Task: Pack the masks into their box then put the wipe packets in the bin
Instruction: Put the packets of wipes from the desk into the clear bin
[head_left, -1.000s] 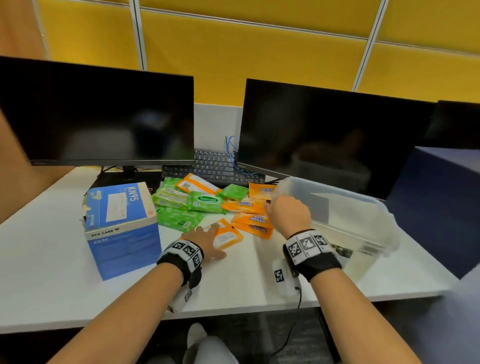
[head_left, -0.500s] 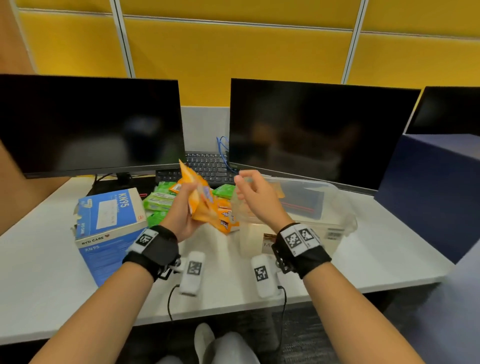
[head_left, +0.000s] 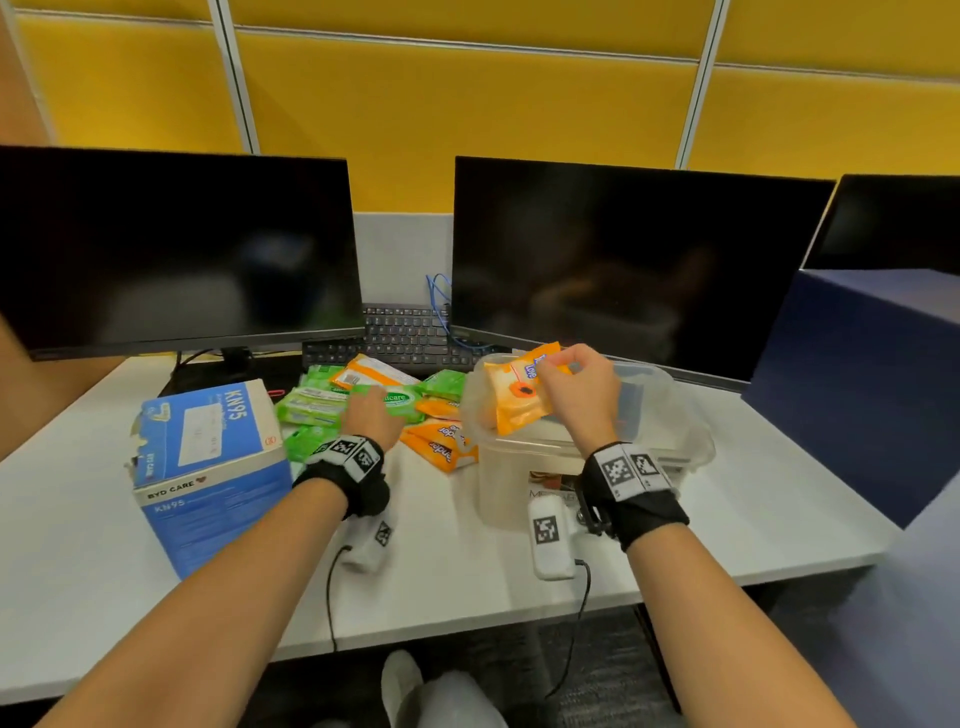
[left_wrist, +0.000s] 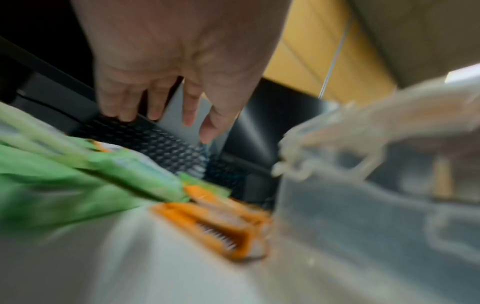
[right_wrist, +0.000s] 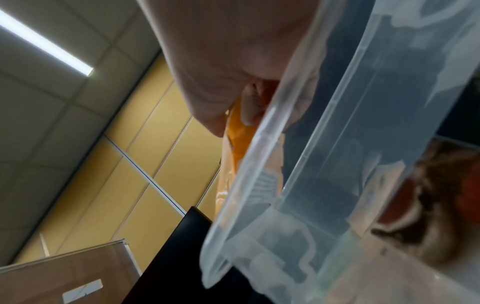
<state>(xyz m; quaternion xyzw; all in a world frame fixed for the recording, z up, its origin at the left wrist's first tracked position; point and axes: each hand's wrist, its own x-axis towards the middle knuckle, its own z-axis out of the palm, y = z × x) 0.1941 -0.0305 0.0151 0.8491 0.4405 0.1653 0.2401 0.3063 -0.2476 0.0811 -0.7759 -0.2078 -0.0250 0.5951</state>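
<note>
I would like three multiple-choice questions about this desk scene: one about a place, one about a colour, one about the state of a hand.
1. Where is the KN95 mask box?
A. left of the packets
B. inside the bin
C. on the keyboard

2. What colour is the held packet?
A. green
B. orange
C. blue

3. The left hand is:
A. gripping the bin
B. holding a mask
C. open over the green packets

Key: 1 A, the KN95 mask box stands leftmost. 2 B, the right hand pinches an orange packet over the clear bin. 3 C, the left hand shows spread fingers above the green packets.
</note>
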